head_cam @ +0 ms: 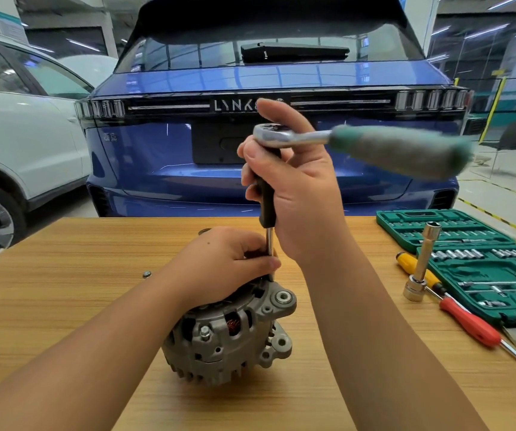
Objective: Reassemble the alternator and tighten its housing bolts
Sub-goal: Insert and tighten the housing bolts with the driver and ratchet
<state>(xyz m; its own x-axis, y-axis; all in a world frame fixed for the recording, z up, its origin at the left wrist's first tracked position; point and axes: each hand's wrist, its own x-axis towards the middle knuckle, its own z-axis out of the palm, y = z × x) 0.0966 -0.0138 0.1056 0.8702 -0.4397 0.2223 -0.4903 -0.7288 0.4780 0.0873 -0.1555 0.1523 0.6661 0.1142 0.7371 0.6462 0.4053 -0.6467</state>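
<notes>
A grey alternator (pixel 228 337) stands on the wooden table (pixel 63 306), with a housing bolt (pixel 205 332) showing on its side. My left hand (pixel 228 262) rests on top of it and pinches the lower end of a steel extension shaft (pixel 269 241). My right hand (pixel 294 188) grips the black handle (pixel 266 200) of that upright shaft. On its top sits a ratchet head (pixel 276 135), whose green handle (pixel 402 150) points right and is blurred. The shaft tip meets the alternator's upper rim near a mounting ear (pixel 281 298).
An open green socket set case (pixel 480 265) lies at the right. Beside it are a long socket on an extension (pixel 421 262), a yellow screwdriver (pixel 418 269) and a red-handled screwdriver (pixel 471 321). A small loose part (pixel 146 274) lies left. A blue car (pixel 269 88) stands behind the table.
</notes>
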